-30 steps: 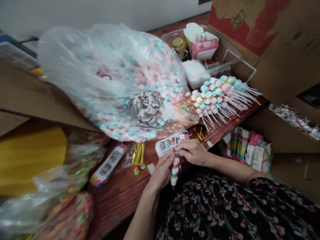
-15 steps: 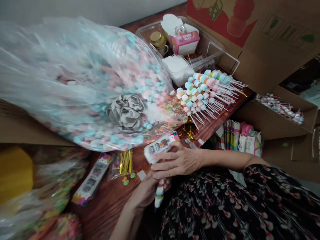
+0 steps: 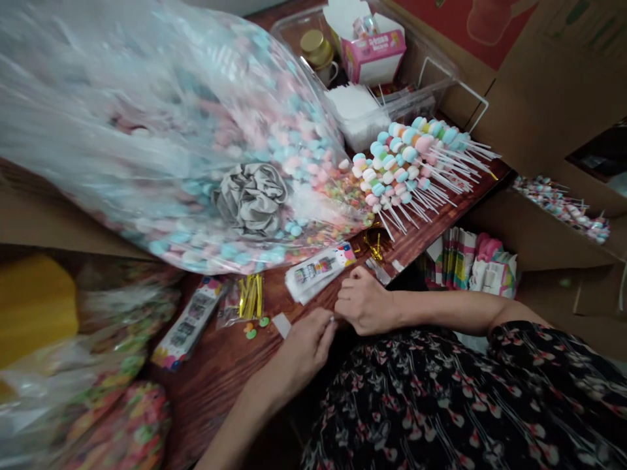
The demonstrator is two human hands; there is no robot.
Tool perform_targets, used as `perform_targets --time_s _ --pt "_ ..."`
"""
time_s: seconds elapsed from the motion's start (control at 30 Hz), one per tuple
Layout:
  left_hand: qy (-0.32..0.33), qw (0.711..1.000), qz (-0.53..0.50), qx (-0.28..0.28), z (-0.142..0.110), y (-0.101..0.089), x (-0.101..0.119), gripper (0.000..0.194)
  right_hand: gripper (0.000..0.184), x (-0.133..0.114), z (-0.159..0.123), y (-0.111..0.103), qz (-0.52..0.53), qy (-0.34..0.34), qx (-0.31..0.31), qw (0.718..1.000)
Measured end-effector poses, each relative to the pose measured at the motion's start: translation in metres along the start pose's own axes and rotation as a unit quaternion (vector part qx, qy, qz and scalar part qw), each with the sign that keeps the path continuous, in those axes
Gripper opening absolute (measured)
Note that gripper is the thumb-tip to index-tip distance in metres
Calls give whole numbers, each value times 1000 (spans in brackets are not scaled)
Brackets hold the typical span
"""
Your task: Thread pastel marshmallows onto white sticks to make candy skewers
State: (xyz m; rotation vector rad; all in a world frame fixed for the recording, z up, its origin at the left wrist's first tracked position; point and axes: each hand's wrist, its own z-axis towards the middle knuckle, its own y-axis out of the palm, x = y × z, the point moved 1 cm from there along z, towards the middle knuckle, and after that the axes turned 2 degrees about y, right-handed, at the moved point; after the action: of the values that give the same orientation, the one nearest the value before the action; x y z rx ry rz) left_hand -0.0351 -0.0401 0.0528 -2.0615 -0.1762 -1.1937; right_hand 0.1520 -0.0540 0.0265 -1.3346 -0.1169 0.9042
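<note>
My left hand (image 3: 311,339) is closed, thumb and fingers pressed together close to the table edge. Against its fingertips comes my right hand (image 3: 365,303), curled with its knuckles up. Whatever the two hands hold is hidden behind the fingers; only a tiny pale spot shows between them. Just beyond lies a stack of printed clear bags (image 3: 318,271) with a colourful header. Gold twist ties (image 3: 251,295) lie left of that stack, near a few green and orange gummy candies (image 3: 251,333). Marshmallow skewers (image 3: 406,163) are piled at the table's right side, white sticks pointing outward.
A huge clear bag of marshmallows (image 3: 196,117) covers the back left, a grey scrunchie (image 3: 252,199) on it. Behind the skewers stands a clear plastic bin (image 3: 416,104). Another printed bag stack (image 3: 189,323) lies left. Cardboard boxes (image 3: 514,228) stand at right, beyond the table edge.
My right hand has drawn back from the bag stack and curled up. The marshmallow skewer seen under my left hand no longer shows. The whole view has shifted slightly.
</note>
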Motion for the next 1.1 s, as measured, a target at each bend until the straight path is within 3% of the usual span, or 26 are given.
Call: perform_targets --time_s 0.03,0.1,0.17,0.23,0.33,0.43,0.53,0.6,0.73,0.93,1.0,1.1 --pt "49 993 95 52 0 0 1 20 19 2 2 1 22 46 -30 998" --pt "141 952 243 118 1 4 -1 20 23 5 6 -1 75 113 -87 987" --pt "195 913 319 162 2 8 -6 20 25 10 7 -8 102 138 -108 979" --pt "202 902 325 199 5 10 -13 19 20 18 4 -19 65 138 -75 985" --pt "161 936 200 241 16 9 -21 18 17 39 2 -37 -62 155 8 986" --pt "66 960 -30 271 37 6 -24 17 16 61 6 -43 -164 169 2 972" --pt "-43 920 -268 284 63 2 -23 16 15 73 13 -38 -204 151 -53 966" --pt "-84 884 -362 284 77 0 -23 17 16 76 16 -34 -208 145 -77 964" --pt "-108 850 -416 307 90 -4 -27 21 14 82 17 -34 -210 116 -91 966" --pt "-116 846 -412 317 86 -5 -25 22 20 99 16 -67 -212 98 -34 972" --pt "-112 852 -409 308 84 -5 -18 21 19 96 17 -79 -145 100 26 984" --pt "-98 855 -419 290 83 -5 -4 19 19 78 20 -84 50 77 122 988"
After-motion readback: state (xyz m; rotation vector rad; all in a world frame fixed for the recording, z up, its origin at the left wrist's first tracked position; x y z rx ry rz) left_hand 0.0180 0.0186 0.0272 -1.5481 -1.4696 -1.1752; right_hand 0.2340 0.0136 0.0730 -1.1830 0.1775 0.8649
